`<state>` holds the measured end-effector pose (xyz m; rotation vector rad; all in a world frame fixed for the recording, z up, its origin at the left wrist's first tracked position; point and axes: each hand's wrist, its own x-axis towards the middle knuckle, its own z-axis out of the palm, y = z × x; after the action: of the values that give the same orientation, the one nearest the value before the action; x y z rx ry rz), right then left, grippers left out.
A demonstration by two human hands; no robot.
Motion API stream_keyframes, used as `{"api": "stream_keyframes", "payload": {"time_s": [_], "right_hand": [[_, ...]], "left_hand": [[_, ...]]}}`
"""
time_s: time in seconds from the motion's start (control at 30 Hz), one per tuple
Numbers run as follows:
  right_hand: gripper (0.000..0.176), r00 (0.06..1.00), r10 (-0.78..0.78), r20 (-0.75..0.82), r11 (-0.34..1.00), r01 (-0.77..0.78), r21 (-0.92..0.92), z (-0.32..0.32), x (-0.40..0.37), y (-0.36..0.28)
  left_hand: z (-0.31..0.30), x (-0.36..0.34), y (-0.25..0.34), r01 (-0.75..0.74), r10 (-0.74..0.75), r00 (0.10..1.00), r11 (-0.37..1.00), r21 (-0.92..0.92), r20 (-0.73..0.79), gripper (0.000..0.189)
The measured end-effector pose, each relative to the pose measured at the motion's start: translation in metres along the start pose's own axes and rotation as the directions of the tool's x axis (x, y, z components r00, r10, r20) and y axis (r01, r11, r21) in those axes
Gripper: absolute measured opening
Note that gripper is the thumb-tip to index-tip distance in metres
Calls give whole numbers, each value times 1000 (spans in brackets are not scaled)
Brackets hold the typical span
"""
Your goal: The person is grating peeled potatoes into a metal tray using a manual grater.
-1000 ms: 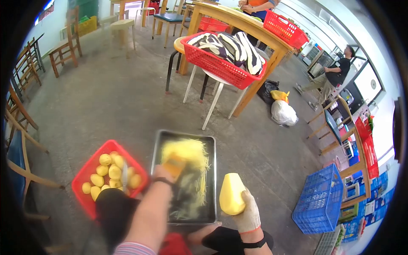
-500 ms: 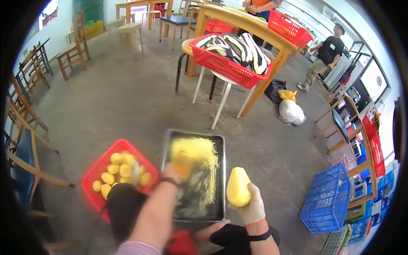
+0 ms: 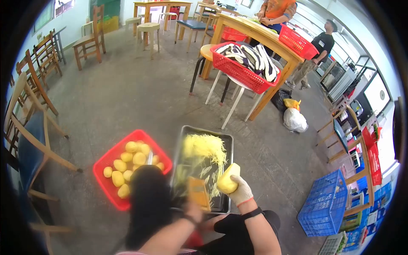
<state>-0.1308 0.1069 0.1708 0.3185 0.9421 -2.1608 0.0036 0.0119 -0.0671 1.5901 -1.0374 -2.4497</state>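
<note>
My left hand (image 3: 193,211), blurred by motion, is closed around an orange-yellow hand grater (image 3: 198,193) over the near part of a metal tray (image 3: 231,148). Pale yellow potato shreds (image 3: 206,146) are heaped at the tray's far end, with thinner strands scattered below. My right hand (image 3: 241,192), in a white knitted glove, grips a large peeled potato (image 3: 228,178) by its lower end. The potato is above the tray's right rim, apart from the grater. To the left, a red basket (image 3: 106,185) holds several peeled potatoes (image 3: 126,157) and a light, long object I cannot make out.
Ahead, a red basket of striped eggplants (image 3: 246,73) rests on stools beside a wooden table (image 3: 255,29). Tied bags (image 3: 294,119) lie on the floor. A blue crate (image 3: 324,204) stands right, wooden chairs (image 3: 36,140) left. A person in orange (image 3: 278,10) works at the table; another stands behind.
The grater in my left hand has moved from the shreds toward me. My right hand has brought the potato leftward, over the tray's rim. The view has shifted, and the standing person has turned.
</note>
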Motion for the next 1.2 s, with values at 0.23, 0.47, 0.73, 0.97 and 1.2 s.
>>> {"api": "stream_keyframes", "payload": {"time_s": [0.23,0.47,0.73,0.97,1.2], "right_hand": [[58,947,-256,-195,917,174,-358,-28,54,83],[78,870,-460,-180,560,127,-819,-51,47,147],[68,892,-451,-38,111,14,-994,-28,32,115],[64,993,-109,-52,-401,-92,-912,13,16,87],[67,966,214,-144,-496,-20,-868,4,30,85]], "left_hand": [[13,-79,71,64,-77,997,953,-294,-30,32],[18,-103,97,76,-139,973,947,-312,-183,40],[23,-121,118,116,-176,954,964,-241,-244,47],[17,-102,99,129,-195,941,963,-239,-278,45],[9,-96,93,157,-124,939,984,79,-322,47]]}}
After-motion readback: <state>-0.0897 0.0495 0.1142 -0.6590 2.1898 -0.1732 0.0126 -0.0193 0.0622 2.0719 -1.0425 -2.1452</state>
